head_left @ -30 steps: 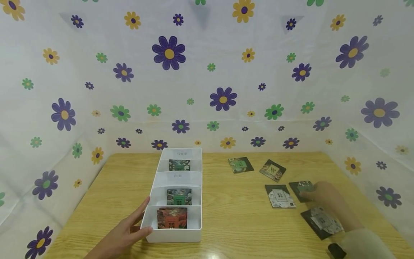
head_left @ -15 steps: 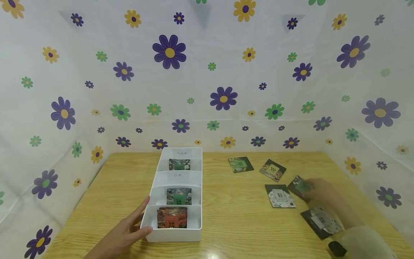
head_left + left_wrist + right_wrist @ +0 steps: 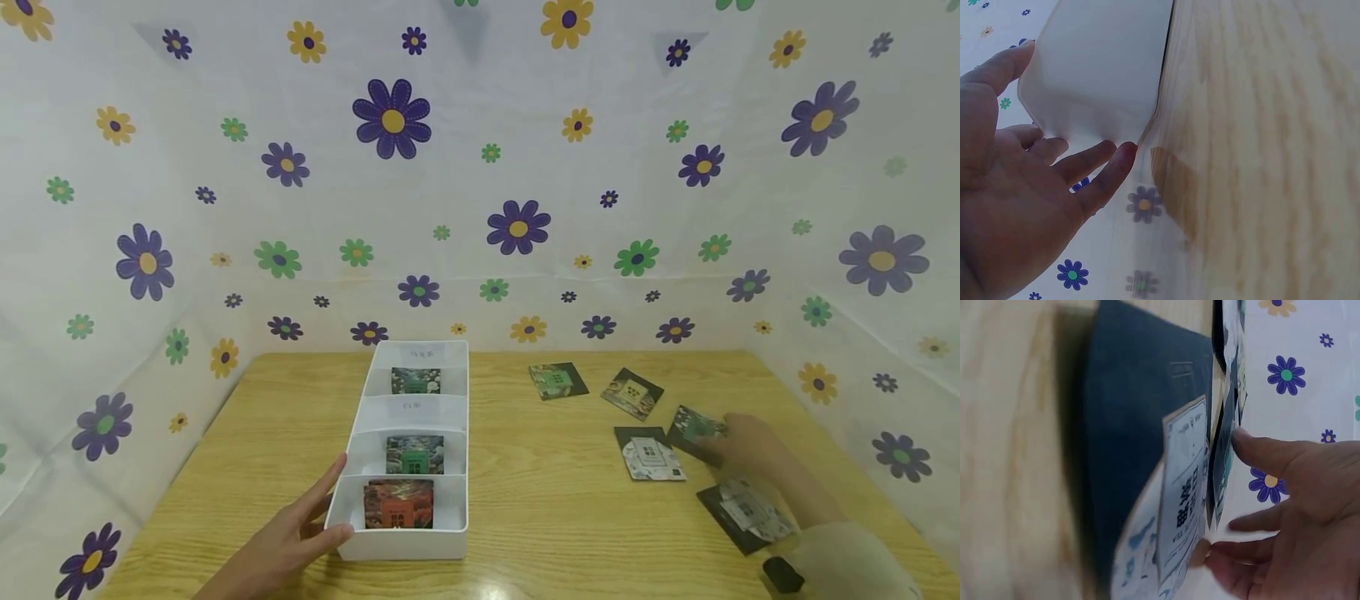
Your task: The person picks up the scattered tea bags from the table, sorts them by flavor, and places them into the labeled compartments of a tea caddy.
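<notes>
My left hand rests against the near left corner of a white divided box, thumb at the front rim and fingers along the side wall. In the left wrist view, its spread fingertips touch the box's smooth wall. Over on the right, my right hand pinches the right edge of a dark green tea sachet. The right wrist view shows the thumb against this sachet, which stands edge-on there. A dark sachet with a white label lies nearer me, partly under the forearm.
Other sachets lie on the wooden table: one white-labelled, one yellow-labelled and one green-labelled. Inside the box are red-labelled sachets, a green-labelled one and another farther back. A flowered cloth surrounds the table.
My right hand has turned the dark green sachet so that it lies at a slant, and has shifted slightly. The left hand and the box stay where they were.
</notes>
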A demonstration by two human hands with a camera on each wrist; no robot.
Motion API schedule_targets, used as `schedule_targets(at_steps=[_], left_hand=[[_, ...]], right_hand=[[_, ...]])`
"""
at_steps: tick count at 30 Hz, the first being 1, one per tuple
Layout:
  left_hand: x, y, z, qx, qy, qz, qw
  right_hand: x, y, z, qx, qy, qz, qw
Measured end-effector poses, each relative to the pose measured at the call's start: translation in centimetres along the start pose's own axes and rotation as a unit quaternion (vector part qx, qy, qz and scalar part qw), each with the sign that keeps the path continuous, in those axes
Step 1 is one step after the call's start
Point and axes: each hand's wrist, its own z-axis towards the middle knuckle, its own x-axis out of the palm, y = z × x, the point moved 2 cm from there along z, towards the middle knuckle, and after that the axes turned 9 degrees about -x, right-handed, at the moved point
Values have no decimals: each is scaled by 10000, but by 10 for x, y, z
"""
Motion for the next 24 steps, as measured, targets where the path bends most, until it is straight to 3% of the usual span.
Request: schedule_targets(at_steps=[6,15,20,24], left_hand=[[0,-1,-1,125,116,-79,9998],[0,-1,-1,78,74,-60,9999],[1,0,-1,177,124,-85,9997],[0,1,0,42,83,-122,9999]], right_hand=[[1,-6,5,355,113,-207,9991],[1,-18,10,616,-207,924,9936],[-1,-24,8,643,-440,1078,9911],[-5,-30,5,583,-607,1180,9894]])
